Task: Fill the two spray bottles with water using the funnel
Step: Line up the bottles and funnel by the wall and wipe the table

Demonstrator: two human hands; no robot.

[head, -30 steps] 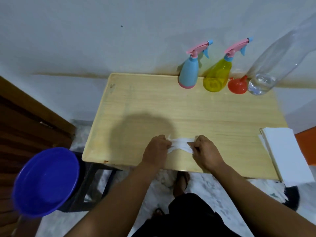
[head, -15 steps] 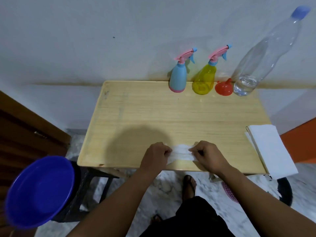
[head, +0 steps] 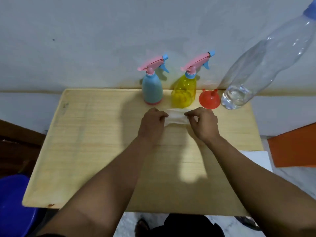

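Round blue plastic basin cut off at near left. Left hand and right hand pinch a crumpled white tissue between them. Far edge of the wooden table: light-blue spray bottle, yellow spray bottle, inverted orange funnel, clear plastic water bottle, cap cropped.

— Where do we have our hands?

— Both arms reach out straight ahead of us, forearms bare, wrists level. Our left hand and right hand sit side by side, knuckles up, just short of the yellow bottle.

— And the grip?

— Each hand pinches one end of the tissue between thumb and fingertips, the other fingers curled in, holding it stretched between us.
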